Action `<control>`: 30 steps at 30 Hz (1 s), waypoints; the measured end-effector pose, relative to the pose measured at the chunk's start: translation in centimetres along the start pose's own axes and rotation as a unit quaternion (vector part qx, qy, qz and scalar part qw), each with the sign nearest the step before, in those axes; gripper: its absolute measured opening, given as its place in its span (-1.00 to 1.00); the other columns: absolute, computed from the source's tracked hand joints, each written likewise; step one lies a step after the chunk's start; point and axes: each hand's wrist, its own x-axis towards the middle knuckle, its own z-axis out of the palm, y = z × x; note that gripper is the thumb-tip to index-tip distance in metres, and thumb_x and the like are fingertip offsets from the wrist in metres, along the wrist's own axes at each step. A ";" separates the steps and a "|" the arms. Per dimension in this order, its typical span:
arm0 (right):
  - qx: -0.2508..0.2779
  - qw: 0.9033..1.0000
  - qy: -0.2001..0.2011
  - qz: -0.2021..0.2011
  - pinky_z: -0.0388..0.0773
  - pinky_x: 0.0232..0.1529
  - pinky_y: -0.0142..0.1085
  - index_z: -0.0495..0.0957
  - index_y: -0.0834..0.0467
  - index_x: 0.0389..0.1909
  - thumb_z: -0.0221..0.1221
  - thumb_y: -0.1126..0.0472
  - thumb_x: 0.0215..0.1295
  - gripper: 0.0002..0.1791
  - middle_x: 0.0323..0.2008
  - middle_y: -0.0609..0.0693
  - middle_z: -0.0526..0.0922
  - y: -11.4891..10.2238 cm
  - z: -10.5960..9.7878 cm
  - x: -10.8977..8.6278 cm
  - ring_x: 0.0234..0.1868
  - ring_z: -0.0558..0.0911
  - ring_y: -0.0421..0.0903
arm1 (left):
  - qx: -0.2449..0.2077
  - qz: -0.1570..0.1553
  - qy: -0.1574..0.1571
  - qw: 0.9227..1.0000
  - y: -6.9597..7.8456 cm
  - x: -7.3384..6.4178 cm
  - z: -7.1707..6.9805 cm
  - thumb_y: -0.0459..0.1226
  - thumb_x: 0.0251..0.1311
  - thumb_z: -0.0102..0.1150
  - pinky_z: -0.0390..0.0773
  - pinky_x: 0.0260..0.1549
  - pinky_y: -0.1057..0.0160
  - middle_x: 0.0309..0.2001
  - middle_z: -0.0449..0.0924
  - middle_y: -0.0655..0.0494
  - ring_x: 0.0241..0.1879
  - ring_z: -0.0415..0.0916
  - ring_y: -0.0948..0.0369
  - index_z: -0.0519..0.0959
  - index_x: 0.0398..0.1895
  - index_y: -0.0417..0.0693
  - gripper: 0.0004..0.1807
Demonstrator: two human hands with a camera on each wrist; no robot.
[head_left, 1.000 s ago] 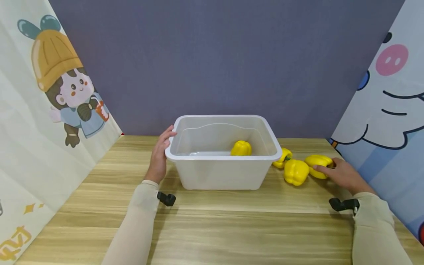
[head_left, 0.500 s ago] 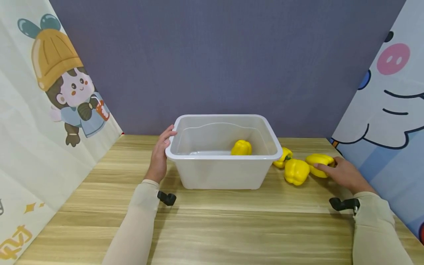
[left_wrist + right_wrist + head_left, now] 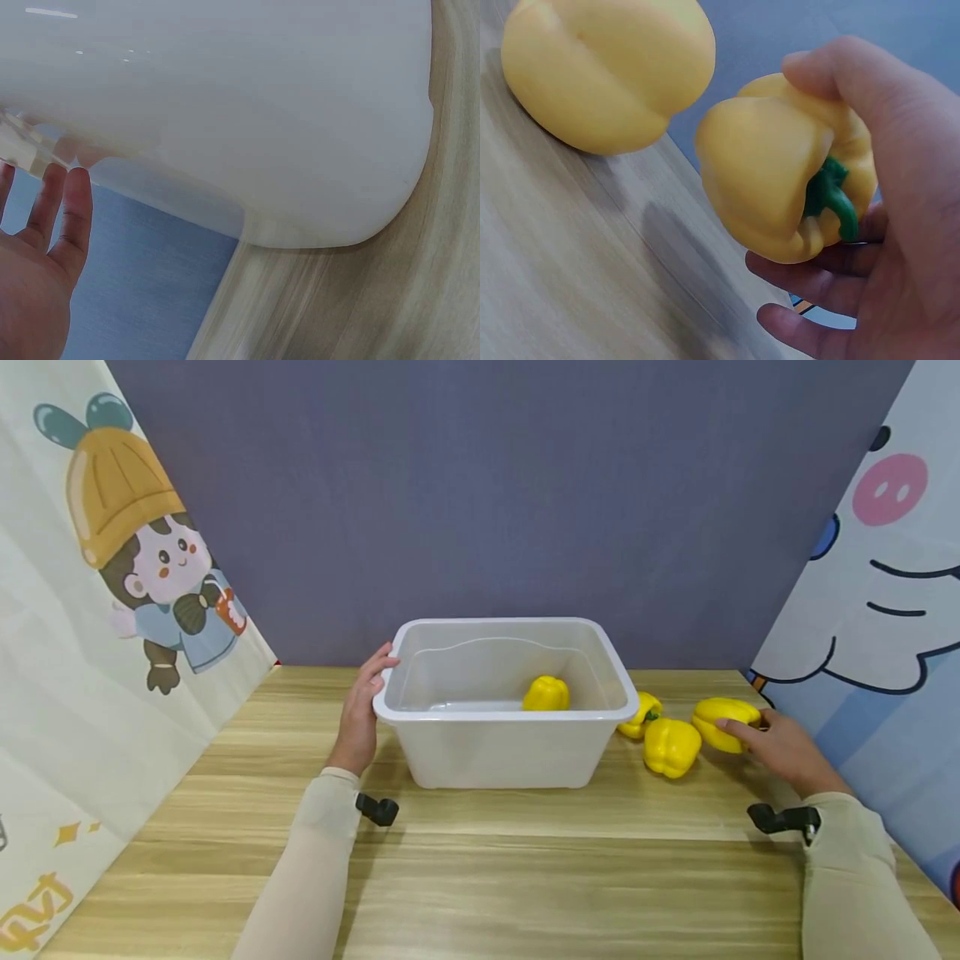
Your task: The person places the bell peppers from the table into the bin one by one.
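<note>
My right hand [image 3: 797, 754] pinches a yellow bell pepper [image 3: 724, 724], thumb in front and fingers behind. In the right wrist view, its green stem [image 3: 831, 196] faces the palm, and a shadow lies on the table below the pepper. My left hand [image 3: 358, 720] rests against the left side of a white plastic tub [image 3: 501, 753], fingertips at the rim. The left wrist view shows those fingers [image 3: 73, 217] fairly straight against the tub wall. Inside the tub lies one yellow bell pepper [image 3: 547, 693]. Two more bell peppers, a near one [image 3: 672, 748] and a far one [image 3: 642, 716], sit right of it.
Everything stands on a wood-grain table [image 3: 480, 877]. A grey-blue panel [image 3: 480, 502] rises behind the tub. Cartoon-printed sheets flank the table on the left [image 3: 45, 693] and right [image 3: 900, 643].
My right hand has raised the bell pepper a little off the table, and it has shifted slightly away from me. My left hand and the tub have stayed put.
</note>
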 end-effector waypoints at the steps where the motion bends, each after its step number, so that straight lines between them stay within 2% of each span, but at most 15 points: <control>1: 0.003 1.000 0.000 -0.001 0.38 -0.32 -0.14 0.04 0.53 0.19 -0.11 -0.44 0.15 0.08 -0.05 0.38 0.33 -0.1 -0.1 0.0 -0.17 0.38 0.18 | -0.002 0.001 0.000 1.000 -0.1 0.1 0.0 -0.31 0.34 -0.36 0.08 0.20 0.10 0.38 0.06 -0.10 0.37 -0.04 0.07 0.29 0.11 -0.48 -0.57; 8: 0.005 1.000 0.007 0.004 0.38 -0.28 -0.11 0.04 0.54 0.20 -0.10 -0.44 0.14 0.10 0.00 0.43 0.31 -0.2 0.0 -0.1 -0.13 0.37 0.21 | 0.004 0.001 0.006 1.000 -2.0 0.2 -0.6 -0.26 0.37 -0.34 0.12 0.18 0.13 0.38 0.11 0.03 0.36 0.00 0.16 0.35 0.11 -0.37 -0.58; 13: 0.012 1.000 0.008 0.001 0.38 -0.28 -0.10 0.04 0.56 0.19 -0.10 -0.43 0.16 0.09 -0.01 0.42 0.31 -0.2 0.3 -0.2 -0.13 0.37 0.22 | 0.009 0.000 0.008 1.000 -2.5 0.1 -0.7 -0.14 0.37 -0.29 0.12 0.18 0.12 0.37 0.13 0.11 0.35 0.01 0.21 0.36 0.12 -0.32 -0.53; 22: 0.030 1.000 0.009 0.002 0.39 -0.25 -0.10 0.01 0.53 0.22 -0.10 -0.44 0.14 0.10 0.02 0.41 0.29 -0.3 0.4 0.0 -0.10 0.37 0.22 | 0.000 -0.007 0.003 1.000 -2.4 0.0 -0.8 -0.23 0.38 -0.34 0.08 0.19 0.08 0.39 0.09 0.07 0.36 -0.01 0.17 0.33 0.13 -0.37 -0.56; 26: 0.059 0.998 0.010 -0.021 0.50 -0.22 -0.07 0.04 0.47 0.24 -0.09 -0.41 0.17 0.04 0.06 0.38 0.30 -1.2 0.2 -0.2 -0.05 0.40 0.20 | 0.008 -0.005 0.002 1.000 -1.9 0.0 -0.7 -0.23 0.38 -0.34 0.10 0.18 0.10 0.39 0.09 0.06 0.36 -0.01 0.17 0.33 0.13 -0.35 -0.57; 30: 0.078 0.996 0.009 -0.043 0.50 -0.12 -0.02 0.06 0.44 0.25 -0.09 -0.36 0.21 -0.03 0.10 0.36 0.29 -1.9 -0.1 -0.5 0.01 0.41 0.20 | 0.007 -0.002 0.004 1.000 -1.5 0.1 -0.5 -0.24 0.37 -0.34 0.11 0.18 0.11 0.39 0.09 0.05 0.36 -0.01 0.14 0.34 0.13 -0.35 -0.57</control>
